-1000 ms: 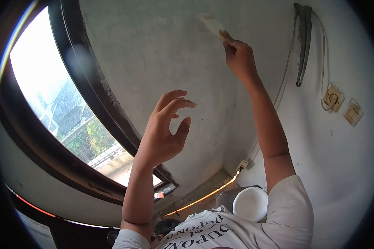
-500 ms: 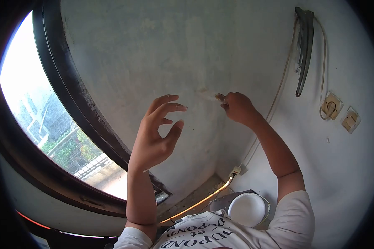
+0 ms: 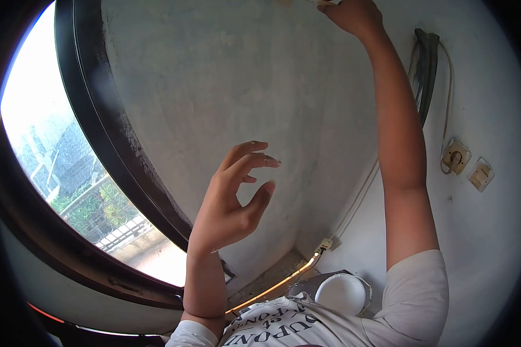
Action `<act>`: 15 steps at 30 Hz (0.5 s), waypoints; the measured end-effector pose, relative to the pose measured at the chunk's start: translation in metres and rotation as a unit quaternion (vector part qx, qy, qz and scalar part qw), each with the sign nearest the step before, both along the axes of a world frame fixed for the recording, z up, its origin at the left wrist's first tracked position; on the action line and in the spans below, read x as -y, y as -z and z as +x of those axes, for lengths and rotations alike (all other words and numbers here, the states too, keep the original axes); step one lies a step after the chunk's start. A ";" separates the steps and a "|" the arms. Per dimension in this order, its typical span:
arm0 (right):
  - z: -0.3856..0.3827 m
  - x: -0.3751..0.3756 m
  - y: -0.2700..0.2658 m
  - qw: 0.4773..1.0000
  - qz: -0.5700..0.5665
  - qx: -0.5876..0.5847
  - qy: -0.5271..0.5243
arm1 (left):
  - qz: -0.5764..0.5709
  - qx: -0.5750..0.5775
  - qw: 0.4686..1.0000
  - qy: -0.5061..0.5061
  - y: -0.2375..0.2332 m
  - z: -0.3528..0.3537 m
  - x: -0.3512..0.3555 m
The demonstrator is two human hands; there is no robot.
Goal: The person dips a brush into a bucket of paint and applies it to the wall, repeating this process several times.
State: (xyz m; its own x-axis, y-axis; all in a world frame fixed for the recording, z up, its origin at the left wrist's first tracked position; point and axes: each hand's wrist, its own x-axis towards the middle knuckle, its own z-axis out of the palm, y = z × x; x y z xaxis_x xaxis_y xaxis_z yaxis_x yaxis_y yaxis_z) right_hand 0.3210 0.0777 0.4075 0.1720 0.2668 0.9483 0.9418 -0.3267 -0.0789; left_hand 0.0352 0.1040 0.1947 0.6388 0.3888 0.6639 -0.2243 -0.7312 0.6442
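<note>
My left hand [image 3: 231, 199] is raised in front of the wall, its fingers apart and curved, holding nothing. White smears show on its fingertips. High up at the top edge of the view, my right hand [image 3: 353, 14] grips a thin scraper-like tool [image 3: 325, 3], only partly in view, against the upper wall [image 3: 231, 81]. The wall is grey-white and patchy. A white bucket [image 3: 340, 294] stands low down by my shirt, near the wall corner.
At the left is a window [image 3: 58, 144] with a dark frame [image 3: 107, 121]. On the right wall are a dark hanging strip [image 3: 425, 72], a socket with a plug [image 3: 456, 156] and a switch plate [image 3: 481, 174]. A lit orange cable [image 3: 278, 284] runs along the bottom.
My right hand has moved up the wall with the tool, and that arm is now stretched out. My left hand sits slightly lower and further right in view, its pose unchanged.
</note>
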 end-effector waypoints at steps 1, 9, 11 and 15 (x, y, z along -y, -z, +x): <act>-0.001 0.004 -0.002 0.998 -0.021 -0.052 -0.003 | -0.006 -0.001 1.000 -0.004 0.000 -0.003 0.001; 0.009 -0.038 0.204 0.977 0.020 -0.144 -0.156 | -0.015 0.013 1.000 -0.021 0.014 -0.007 -0.005; 0.004 -0.031 0.270 0.967 -0.033 -0.213 -0.132 | -0.031 0.006 0.999 0.000 0.019 -0.004 -0.006; 0.005 0.001 0.345 0.942 -0.131 -0.287 -0.114 | -0.047 -0.005 0.998 0.031 0.027 0.006 -0.004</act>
State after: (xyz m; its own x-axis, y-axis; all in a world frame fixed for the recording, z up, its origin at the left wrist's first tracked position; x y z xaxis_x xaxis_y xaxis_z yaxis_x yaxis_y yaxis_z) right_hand 0.3256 0.0763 0.0628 0.5462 0.5710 0.6129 0.8166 -0.1999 -0.5415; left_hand 0.0407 0.1077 0.1677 0.6708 0.4088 0.6189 -0.2603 -0.6516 0.7125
